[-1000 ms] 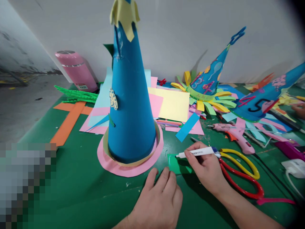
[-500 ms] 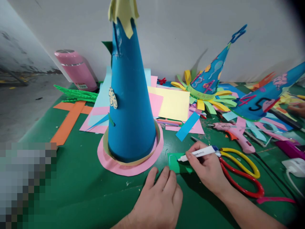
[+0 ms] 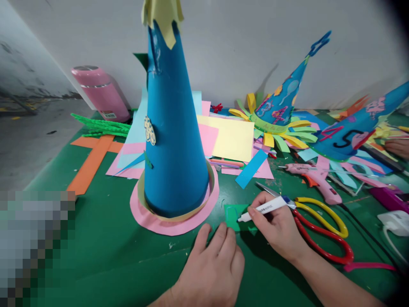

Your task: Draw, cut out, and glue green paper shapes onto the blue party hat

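Note:
Pinched in my right hand point(image 3: 278, 228) is a white marker pen point(image 3: 266, 207), its tip on a small piece of green paper point(image 3: 230, 218). A pale outline shows on the paper's left part; the right part is hidden under my hand. My left hand point(image 3: 214, 264) lies open, palm down on the table, its fingertips beside the paper's lower left corner. Behind it stands a tall blue paper cone hat point(image 3: 174, 140) with a pink brim, a jagged yellow top and a small pale flower. Scissors point(image 3: 322, 251) with red and yellow handles lie just right of my right hand.
On the green table point(image 3: 105, 251) are a pink bottle point(image 3: 104, 96), green pipe cleaners point(image 3: 99, 126), orange strips point(image 3: 92, 164), coloured paper sheets point(image 3: 236, 138), a pink glue gun point(image 3: 315, 177) and two decorated cone hats point(image 3: 281, 102). Another person's hand point(image 3: 398, 147) shows at the far right.
The pen tip has shifted slightly down and left on the green paper, with my right hand following. My left hand stays in place. The view has tilted a little.

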{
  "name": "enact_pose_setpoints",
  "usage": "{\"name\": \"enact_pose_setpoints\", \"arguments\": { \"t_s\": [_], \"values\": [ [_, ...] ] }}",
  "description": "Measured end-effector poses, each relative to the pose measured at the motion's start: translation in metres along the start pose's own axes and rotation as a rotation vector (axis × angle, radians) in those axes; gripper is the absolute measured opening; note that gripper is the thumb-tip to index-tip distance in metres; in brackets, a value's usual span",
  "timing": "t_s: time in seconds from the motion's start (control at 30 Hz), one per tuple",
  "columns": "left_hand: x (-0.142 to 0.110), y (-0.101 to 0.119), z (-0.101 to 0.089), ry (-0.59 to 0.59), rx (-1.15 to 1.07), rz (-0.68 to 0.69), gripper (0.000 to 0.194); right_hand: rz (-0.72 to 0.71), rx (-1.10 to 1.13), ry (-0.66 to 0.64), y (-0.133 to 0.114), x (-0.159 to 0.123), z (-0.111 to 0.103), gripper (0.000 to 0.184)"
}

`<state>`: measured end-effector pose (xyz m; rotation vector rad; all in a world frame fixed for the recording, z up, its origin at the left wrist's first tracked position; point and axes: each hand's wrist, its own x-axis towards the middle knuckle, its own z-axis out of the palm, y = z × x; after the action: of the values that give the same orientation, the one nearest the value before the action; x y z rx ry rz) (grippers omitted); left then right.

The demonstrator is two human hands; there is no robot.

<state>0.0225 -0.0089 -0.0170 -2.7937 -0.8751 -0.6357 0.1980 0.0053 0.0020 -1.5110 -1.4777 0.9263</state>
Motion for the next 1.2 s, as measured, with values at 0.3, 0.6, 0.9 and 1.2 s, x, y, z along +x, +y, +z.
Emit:
{"name": "enact_pose_setpoints", "arguments": {
  "t_s": [0.3,0.6,0.9,1.2],
  "values": [
    [-0.001,0.0,0.0,0.022,-0.004,-0.001,0.023,0.047,0.068,-0.06,-0.001,-0.003,0.002,0.016],
    [-0.002,0.001,-0.003,-0.047,0.015,0.016,0.021,0.018,0.405,0.174,0.01,0.008,0.0,0.012],
    [-0.003,0.001,-0.007,-0.13,0.024,0.027,0.02,0.01,0.463,0.212,0.008,-0.002,-0.009,0.009],
    [-0.007,0.002,-0.007,-0.2,0.012,0.048,0.024,0.025,0.254,0.082,0.0,-0.019,0.005,0.014]
  ]
}}
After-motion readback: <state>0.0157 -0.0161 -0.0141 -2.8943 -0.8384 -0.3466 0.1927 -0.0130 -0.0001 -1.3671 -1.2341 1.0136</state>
